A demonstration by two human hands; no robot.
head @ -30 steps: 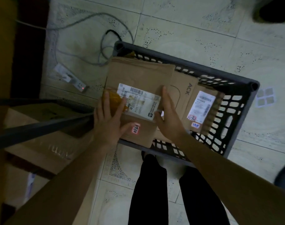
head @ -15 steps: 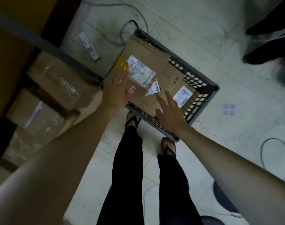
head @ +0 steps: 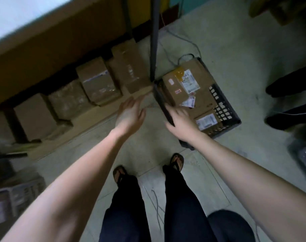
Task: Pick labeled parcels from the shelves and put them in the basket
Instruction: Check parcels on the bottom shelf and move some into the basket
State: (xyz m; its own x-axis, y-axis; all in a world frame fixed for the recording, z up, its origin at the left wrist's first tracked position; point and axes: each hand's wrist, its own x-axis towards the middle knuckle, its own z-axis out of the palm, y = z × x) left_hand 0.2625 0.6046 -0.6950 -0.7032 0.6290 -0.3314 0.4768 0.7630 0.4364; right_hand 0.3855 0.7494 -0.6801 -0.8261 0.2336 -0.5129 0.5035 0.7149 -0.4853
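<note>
Hands empty, next pick pending.
Fingers of left hand (head: 131,114) and right hand (head: 181,119) are spread, nothing gripped; parcels (head: 181,88) are stacked in basket (head: 220,105). Next labeled box (head: 98,79) on shelf (head: 96,111) should be gripped at both sides.

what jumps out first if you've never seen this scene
The left hand and right hand reach out open and empty mid-frame. By the right hand, a dark basket holds labeled parcels, and brown boxes sit in a row at left.
</note>
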